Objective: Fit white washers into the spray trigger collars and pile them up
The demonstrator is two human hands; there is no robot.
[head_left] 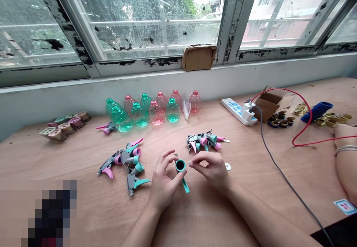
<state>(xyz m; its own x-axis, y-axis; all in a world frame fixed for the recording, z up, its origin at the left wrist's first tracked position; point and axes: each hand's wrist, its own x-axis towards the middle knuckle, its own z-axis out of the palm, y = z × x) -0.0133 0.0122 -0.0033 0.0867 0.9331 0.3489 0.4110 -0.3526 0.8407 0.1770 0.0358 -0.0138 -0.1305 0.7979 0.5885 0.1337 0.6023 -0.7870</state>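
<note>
Teal sprayer head (pixel 180 166) is sitting in curled left hand (pixel 163 183) fingers, right hand (pixel 209 169) fingertips pinching together beside it; bottles (pixel 173 110) are standing capless.

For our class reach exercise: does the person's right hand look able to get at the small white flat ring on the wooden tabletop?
Probably yes: the right hand is close beside the small white flat ring, with only bare wooden tabletop between them and nothing blocking the way.
</note>
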